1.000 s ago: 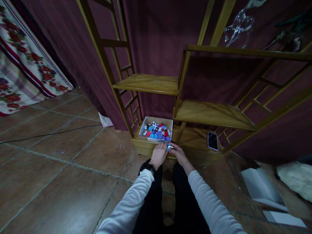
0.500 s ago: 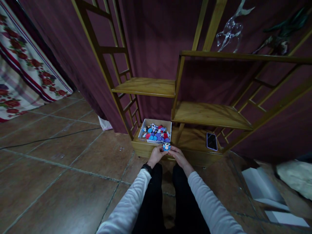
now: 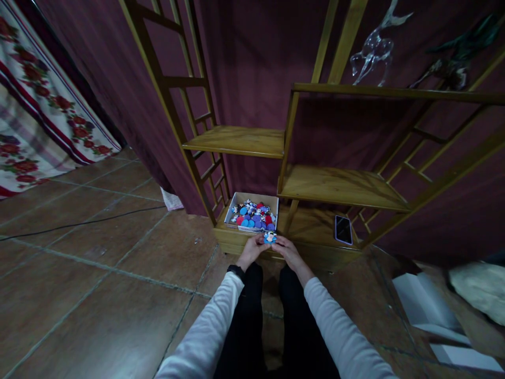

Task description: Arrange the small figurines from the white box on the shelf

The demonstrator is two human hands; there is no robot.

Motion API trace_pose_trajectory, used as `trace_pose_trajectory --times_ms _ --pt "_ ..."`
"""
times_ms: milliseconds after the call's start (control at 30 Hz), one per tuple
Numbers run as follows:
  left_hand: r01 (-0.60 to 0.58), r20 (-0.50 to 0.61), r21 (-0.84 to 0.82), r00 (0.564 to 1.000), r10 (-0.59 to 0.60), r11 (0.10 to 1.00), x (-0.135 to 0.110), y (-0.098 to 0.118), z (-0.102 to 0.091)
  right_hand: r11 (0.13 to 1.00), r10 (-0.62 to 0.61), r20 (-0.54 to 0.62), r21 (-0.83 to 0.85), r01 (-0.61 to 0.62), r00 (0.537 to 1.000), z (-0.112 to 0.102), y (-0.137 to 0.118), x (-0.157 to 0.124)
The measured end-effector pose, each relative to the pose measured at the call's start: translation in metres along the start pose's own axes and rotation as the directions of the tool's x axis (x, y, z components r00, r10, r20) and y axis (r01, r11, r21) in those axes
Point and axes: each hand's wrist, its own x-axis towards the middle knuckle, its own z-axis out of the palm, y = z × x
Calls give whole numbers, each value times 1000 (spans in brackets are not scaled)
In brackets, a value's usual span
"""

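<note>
Between my fingertips is a small figurine [image 3: 270, 237], blue at its base with white, black and skin-toned parts above. My left hand [image 3: 251, 250] pinches it from the left side, and my right hand [image 3: 289, 250] grips it from the right. Just beyond my hands, a shallow white box [image 3: 233, 196] rests on the low cabinet. Several small figurines and round discs [image 3: 254, 215] in blue, purple and red lie heaped inside it. The figurine's finer details are too small to make out.
The box stands on the base of a wooden shelf unit [image 3: 236, 141]. A phone [image 3: 343, 230] lies at the right of that base. Higher up are a glass deer [image 3: 373, 52] and a dark green figure [image 3: 460, 55]. White packaging [image 3: 426, 302] sits on the tiled floor at right.
Both hands keep hold of the figurine at almost the same spot. The whole view has shifted very slightly; otherwise nothing visibly differs.
</note>
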Motion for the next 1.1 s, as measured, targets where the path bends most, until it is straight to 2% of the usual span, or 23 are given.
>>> trace_pose_trajectory --times_ms 400,667,867,1100 --pt "45 -42 -82 998 -48 996 3 -5 0 999 -25 1 -23 25 1000 0 2 2" --pt "28 -54 -114 998 -34 993 3 -9 1 999 35 -9 24 -34 999 2 -1 1" --pt "45 -44 -94 998 -49 995 5 -13 1 998 -30 -28 -48 28 999 4 3 2" --pt "41 -40 -100 998 -45 994 3 -14 3 996 -35 -84 -88 27 996 4 6 4"
